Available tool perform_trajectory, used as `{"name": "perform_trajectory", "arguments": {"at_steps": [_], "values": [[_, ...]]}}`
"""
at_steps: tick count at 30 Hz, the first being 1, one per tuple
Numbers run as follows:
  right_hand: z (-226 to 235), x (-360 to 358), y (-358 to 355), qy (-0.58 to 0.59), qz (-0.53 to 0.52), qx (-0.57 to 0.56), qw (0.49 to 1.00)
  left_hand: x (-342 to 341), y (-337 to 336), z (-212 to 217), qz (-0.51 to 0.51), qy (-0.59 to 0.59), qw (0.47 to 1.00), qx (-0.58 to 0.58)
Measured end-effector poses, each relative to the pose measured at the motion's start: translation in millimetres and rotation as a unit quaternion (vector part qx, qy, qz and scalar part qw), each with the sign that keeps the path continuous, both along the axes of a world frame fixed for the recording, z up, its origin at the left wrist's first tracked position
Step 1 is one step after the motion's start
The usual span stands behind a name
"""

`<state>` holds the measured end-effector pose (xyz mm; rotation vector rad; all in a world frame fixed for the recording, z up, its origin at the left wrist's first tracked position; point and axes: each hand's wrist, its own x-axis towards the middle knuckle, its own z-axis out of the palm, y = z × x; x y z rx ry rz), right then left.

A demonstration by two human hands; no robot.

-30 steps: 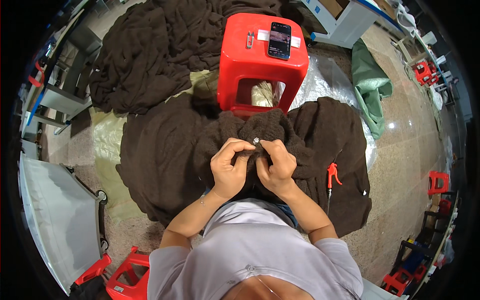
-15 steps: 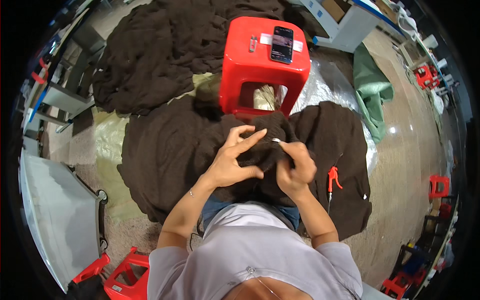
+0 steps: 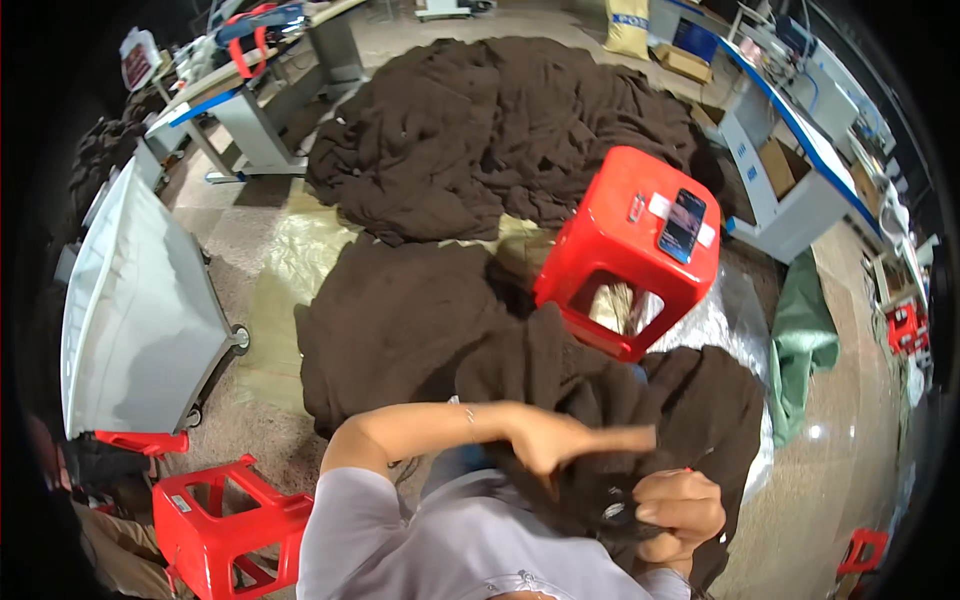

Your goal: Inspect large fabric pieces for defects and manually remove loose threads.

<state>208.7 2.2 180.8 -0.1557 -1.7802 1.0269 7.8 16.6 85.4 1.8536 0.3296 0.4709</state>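
Note:
Dark brown knitted fabric (image 3: 540, 370) is heaped across my lap and in front of me. My left hand (image 3: 560, 440) reaches rightward over it, blurred, one finger stretched out and the thumb apart from it; nothing shows in its grasp. Lower right, my right hand (image 3: 682, 510) is closed like a fist over the fabric. Just left of its knuckles a small shiny metal tool (image 3: 613, 510) shows against the brown cloth; most of it is hidden. A bit of red peeks out above that hand, too little to name.
Ahead stands a red plastic stool (image 3: 590, 215) with a phone (image 3: 683, 226) and a small clear-and-red item (image 3: 637, 207) on top. Behind lies a big brown fabric pile (image 3: 500, 120). A white wheeled cart (image 3: 150, 310) and another red stool (image 3: 195, 530) are at left, a green sheet (image 3: 800, 340) at right.
My view has tilted up and shifted left, showing more of the far pile. My hands have come nearer my body and rightward; the left forearm now lies across, its fingers pointing right.

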Motion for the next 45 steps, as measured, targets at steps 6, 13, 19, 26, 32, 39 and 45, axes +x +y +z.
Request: {"name": "perform_trajectory", "arguments": {"at_steps": [6,13,19,26,32,39,45], "values": [[3,-22,34,-0.166,-0.035,0.064,0.984,-59,47,40,0.039,0.240,0.959,0.142],[-33,-19,70,-0.226,-0.188,-0.052,0.954,-299,257,279,0.745,0.284,0.412,0.440],[-68,-25,80,-0.271,-0.197,0.023,0.942,-380,245,257,0.766,0.257,0.073,0.584],[-121,-13,59,-0.453,-0.061,-0.046,0.888,-403,164,-1,0.742,0.408,0.510,0.153],[-161,-9,35,-0.525,-0.040,-0.116,0.842,-324,4,-193,0.639,0.552,0.509,-0.165],[-185,-11,12,-0.526,-0.018,-0.134,0.840,-221,-147,-251,0.736,0.423,0.468,-0.246],[-176,-38,1,-0.562,0.019,-0.120,0.818,-211,-212,-316,0.678,0.573,0.437,-0.143]]}}
